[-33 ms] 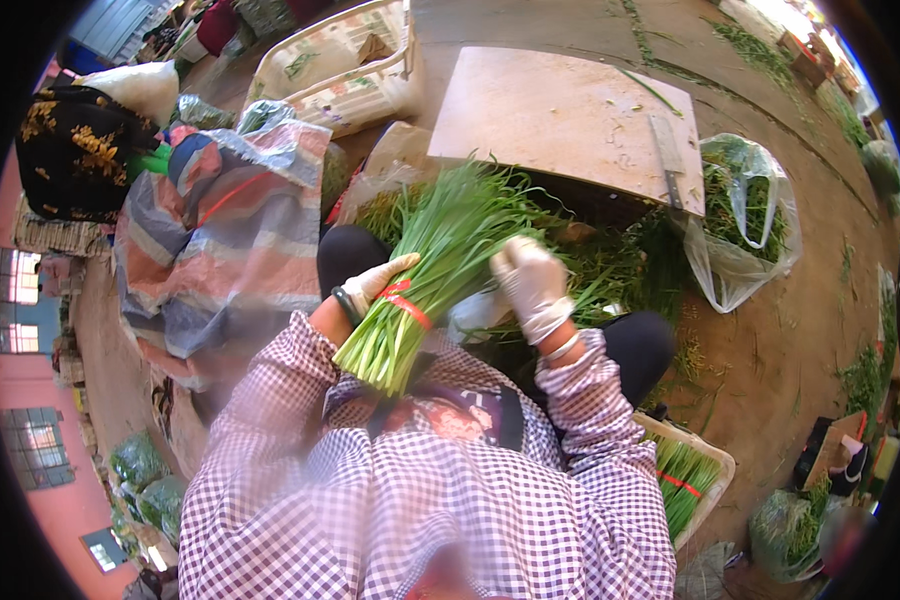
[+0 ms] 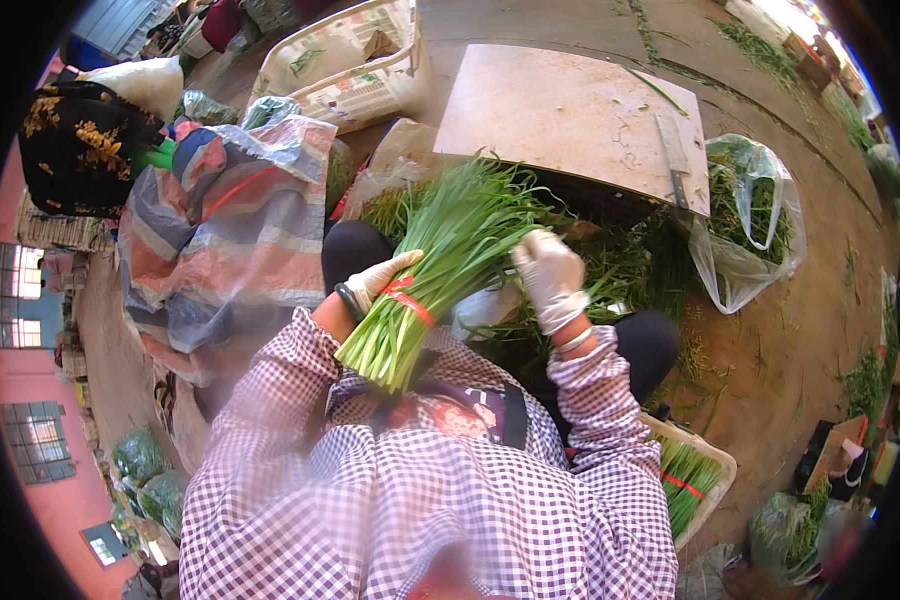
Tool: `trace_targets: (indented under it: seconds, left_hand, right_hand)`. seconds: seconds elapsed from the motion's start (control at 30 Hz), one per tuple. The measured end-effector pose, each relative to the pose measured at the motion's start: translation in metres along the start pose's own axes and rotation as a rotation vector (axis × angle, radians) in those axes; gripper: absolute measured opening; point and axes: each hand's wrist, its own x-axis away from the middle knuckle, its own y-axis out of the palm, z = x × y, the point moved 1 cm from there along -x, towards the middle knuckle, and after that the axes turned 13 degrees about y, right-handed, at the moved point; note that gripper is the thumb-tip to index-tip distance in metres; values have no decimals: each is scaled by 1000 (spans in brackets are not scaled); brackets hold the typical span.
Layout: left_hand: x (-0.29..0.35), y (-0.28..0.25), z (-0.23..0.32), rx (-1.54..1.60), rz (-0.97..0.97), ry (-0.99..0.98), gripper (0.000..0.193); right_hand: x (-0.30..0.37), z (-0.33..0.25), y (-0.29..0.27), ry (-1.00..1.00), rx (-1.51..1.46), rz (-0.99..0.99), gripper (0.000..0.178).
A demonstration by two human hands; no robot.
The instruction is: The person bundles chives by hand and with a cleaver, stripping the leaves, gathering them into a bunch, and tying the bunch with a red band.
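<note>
So the left hand (image 2: 372, 282), in a pale glove, has a solid grip on a fat bunch of long green leaves (image 2: 460, 225), right where a strip of red tape (image 2: 407, 302) wraps round the stems. The bunch is up over the person's lap, tilted, pale cut ends toward the body and leafy tips toward the white board (image 2: 560, 105). The right hand (image 2: 552, 268), gloved too, is curled at the right edge of the leaves; can't tell if it's actually pinching any. As for print, the dark apron (image 2: 485, 412) has a reddish picture on it with some pale marks, too small and blurry to make out. The big cream crate (image 2: 345, 98) up top shows bits of coloured pattern on its sides, could be lettering, honestly can't tell. There's a knife (image 2: 673, 150) lying on the board, a clear plastic bag (image 2: 720, 275) of greens just to the right, and a pale basket (image 2: 725, 463) by the person's right side holding more red-banded greens (image 2: 682, 465).
</note>
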Motion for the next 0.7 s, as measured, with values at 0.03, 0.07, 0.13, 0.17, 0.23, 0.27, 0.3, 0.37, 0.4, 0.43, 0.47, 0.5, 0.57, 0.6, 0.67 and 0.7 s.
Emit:
trace_targets:
  seconds: [0.03,0.07,0.13,0.17,0.23,0.27,0.3,0.37,0.4,0.43,0.47,0.5,0.57,0.6,0.67,0.7]
  left_hand:
    - [3,-1,2,51,-34,1,41]
    - [3,-1,3,39,-34,30,41]
    - [14,-1,3,16,-21,93,41]
    - [19,0,3,-6,-8,112,42]
    - [30,5,5,-56,17,146,42]
    - [34,10,6,-77,-6,160,42]
    - [36,9,9,-129,3,172,43]
    - [47,6,15,-231,29,203,43]
    - [52,8,18,-306,-13,244,44]
    - [59,18,19,-428,19,308,45]
    - [67,24,19,-487,15,326,45]
    - [75,24,20,-547,16,343,45]
    - [98,17,22,-696,-2,355,53]
    - [108,19,20,-736,-8,345,59]
    - [134,31,14,-737,3,275,73]
    - [137,33,7,-762,-12,308,77]
  right_hand:
    - [-8,20,1,66,70,20,14]
    - [-12,48,4,60,166,65,12]
    - [-12,69,-1,53,478,171,10]
    - [-4,61,-8,69,632,156,16]
    - [15,33,-34,24,264,-311,21]
    - [25,31,-29,56,53,-425,23]
    - [34,26,-24,87,-161,-535,25]
    - [47,1,-14,305,-528,-806,29]
    - [54,3,3,388,-662,-974,33]
    - [61,10,27,473,-800,-1136,38]
    - [70,9,45,521,-1121,-1146,39]
    - [74,2,58,568,-1328,-1105,38]
    - [79,-28,70,848,-1703,-881,39]
    - [76,-37,71,813,-1800,-861,36]
    - [68,-57,67,741,-1997,-838,31]
    - [70,-64,62,809,-1872,-922,31]
